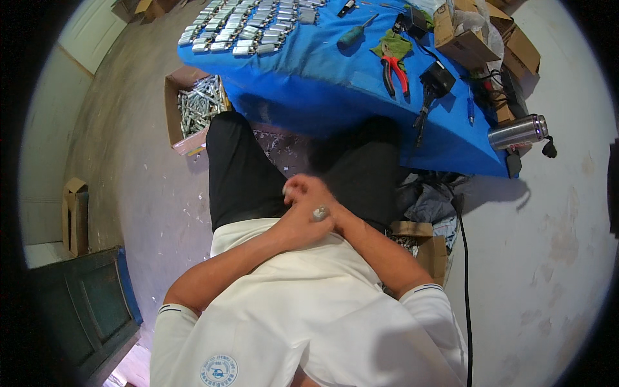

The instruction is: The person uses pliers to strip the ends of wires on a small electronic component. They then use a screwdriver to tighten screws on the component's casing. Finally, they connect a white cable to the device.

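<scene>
We see both forearms come inward, bent at the elbows, so that the hands meet above the black trousers. The left hand is closed around a metal piece, whose round end shows at the top of the fist. The right hand lies just beyond, its fingers curled; whether it grips something, we cannot tell.

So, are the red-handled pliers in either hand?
No, the pliers lie on the blue-covered table, away from the left hand and right hand.
</scene>
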Tool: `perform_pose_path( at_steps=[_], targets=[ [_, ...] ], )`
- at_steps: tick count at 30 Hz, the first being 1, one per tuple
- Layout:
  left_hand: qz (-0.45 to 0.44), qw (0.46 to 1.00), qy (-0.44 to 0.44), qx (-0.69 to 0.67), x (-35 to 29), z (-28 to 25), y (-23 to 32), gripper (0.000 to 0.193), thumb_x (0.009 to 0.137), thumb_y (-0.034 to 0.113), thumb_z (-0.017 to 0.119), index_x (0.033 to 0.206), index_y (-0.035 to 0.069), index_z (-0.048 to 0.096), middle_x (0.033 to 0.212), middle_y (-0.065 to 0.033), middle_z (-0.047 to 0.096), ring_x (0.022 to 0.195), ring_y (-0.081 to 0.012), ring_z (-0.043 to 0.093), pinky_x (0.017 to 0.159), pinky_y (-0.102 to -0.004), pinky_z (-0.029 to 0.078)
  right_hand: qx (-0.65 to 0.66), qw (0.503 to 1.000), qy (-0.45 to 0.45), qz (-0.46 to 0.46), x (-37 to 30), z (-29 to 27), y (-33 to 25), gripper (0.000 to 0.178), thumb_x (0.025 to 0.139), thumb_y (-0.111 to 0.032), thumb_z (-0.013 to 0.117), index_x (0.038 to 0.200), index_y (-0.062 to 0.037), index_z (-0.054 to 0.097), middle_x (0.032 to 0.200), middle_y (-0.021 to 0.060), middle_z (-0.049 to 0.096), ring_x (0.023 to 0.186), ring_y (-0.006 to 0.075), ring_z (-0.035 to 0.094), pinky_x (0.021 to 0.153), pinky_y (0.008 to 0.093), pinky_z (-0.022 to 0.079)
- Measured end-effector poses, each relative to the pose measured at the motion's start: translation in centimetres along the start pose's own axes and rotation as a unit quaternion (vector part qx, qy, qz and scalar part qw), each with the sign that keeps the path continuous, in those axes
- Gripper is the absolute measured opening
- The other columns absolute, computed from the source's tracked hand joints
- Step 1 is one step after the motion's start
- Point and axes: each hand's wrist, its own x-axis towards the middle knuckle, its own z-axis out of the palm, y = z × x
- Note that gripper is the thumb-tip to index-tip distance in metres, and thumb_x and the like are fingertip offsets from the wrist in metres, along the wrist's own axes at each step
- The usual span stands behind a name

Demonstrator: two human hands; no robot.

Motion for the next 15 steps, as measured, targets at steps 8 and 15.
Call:
perform_pose_path(
  at_steps=[8, 15],
  targets=[
    [0.007, 0.996, 0.061, -0.068, 0.1, -0.4, -0.3, 0.035, 0.093, 0.019, 0.057, 0.062, 0.004, 0.053, 0.056, 0.0083, 0.039, 0.054, -0.0036, 0.033, 0.046, -0.0279, 0.027, 0.272, 0.938, 0.214, -0.018, -2.8, -3.3, -2.4, 0.036, 0.092, -0.018, 0.062, 0.123, -0.0001, 0.058, 0.098, 0.0084, 0.067, 0.081, 0.0126, 0.061, 0.066, 0.0248, 0.049],
    [-0.01, 0.995, 0.019, -0.1, 0.1, -0.5, -0.2, 0.027, 0.092, 0.018, 0.059, 0.071, 0.002, 0.057, 0.063, 0.0068, 0.046, 0.061, -0.0033, 0.04, 0.051, -0.0248, 0.033, 0.041, 0.986, 0.098, -0.13, -9.6, -2.4, -5.7, 0.025, 0.084, -0.007, 0.071, 0.108, -0.0006, 0.068, 0.088, 0.0006, 0.064, 0.084, 0.0094, 0.059, 0.076, 0.0239, 0.048]
  ],
)
